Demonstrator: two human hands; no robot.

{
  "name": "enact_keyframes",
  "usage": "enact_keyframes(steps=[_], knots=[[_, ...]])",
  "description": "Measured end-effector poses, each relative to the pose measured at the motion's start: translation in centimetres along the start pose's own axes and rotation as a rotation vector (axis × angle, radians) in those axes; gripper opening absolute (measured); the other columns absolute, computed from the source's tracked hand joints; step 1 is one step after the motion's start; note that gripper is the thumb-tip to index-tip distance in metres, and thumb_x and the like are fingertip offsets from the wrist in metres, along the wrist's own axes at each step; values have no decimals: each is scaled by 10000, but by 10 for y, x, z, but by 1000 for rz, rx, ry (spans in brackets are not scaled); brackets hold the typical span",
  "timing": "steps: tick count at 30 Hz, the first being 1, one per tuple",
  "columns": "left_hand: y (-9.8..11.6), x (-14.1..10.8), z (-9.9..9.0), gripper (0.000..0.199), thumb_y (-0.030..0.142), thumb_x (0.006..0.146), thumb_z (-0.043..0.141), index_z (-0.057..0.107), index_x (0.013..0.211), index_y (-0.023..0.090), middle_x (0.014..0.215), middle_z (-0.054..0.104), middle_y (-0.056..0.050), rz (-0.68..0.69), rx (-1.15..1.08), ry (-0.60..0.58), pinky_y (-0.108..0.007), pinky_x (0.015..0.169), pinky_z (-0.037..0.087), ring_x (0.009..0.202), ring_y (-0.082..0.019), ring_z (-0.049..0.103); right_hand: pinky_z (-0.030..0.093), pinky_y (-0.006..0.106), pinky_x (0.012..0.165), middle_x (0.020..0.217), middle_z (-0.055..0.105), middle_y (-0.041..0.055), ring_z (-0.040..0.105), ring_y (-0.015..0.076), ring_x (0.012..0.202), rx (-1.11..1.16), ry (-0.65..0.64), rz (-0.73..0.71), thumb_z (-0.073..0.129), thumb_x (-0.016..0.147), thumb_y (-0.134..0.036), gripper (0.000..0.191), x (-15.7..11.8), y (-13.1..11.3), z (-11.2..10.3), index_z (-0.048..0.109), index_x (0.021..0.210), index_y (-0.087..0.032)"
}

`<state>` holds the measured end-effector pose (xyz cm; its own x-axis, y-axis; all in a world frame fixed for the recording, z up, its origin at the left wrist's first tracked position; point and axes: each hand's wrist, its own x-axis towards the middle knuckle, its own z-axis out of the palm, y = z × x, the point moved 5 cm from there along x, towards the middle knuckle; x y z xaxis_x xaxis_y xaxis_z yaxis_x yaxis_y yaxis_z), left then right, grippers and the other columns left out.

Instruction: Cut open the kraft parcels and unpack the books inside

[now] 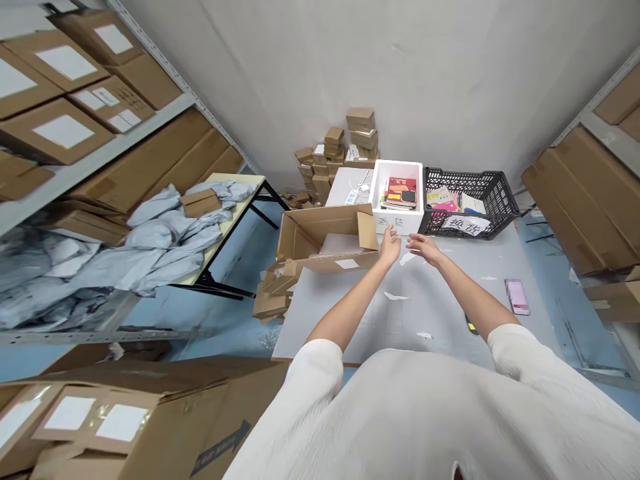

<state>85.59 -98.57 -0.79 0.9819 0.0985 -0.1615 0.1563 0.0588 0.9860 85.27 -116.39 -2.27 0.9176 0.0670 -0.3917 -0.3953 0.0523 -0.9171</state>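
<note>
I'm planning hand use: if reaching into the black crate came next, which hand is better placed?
Probably the right hand: it looks empty and is nearer the crate; the left hand is farther from it.

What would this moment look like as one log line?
left hand: empty, near white box | right hand: empty, beside left | cardboard box: open, on table

L forearm (356, 299) & R forearm (470, 293), both bare, reach fwd, slanting in twd each other. L grip (391, 247) & R grip (424, 247) abt level, side by side w/ small gap btwn. L fingers (389, 231) point fwd, slightly bent; R fingers (415, 244) loosely spread, aimed L, R wrist (439, 258) bent inward. Neither clenched.
</note>
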Motion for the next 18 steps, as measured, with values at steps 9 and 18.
enact_keyframes(steps=[9,18], knots=[[40,-68,-47,501,103,939,687,689,1415,259,1492,667,-124,222,70,-13,-446,1134,532,1279,-297,685,624,370,985,1287,811,103,786,229,1088,-85,-95,13,865,837,-258,352,-30,7,42,753,1171,-247],[17,-107,-198,340,61,887,687,580,1140,262,1171,616,-61,194,180,430,-389,1118,503,1096,-219,648,589,440,1100,1619,602,143,684,268,1315,-247,-8,-26,814,771,-249,738,-23,21,100,655,1490,-298]])
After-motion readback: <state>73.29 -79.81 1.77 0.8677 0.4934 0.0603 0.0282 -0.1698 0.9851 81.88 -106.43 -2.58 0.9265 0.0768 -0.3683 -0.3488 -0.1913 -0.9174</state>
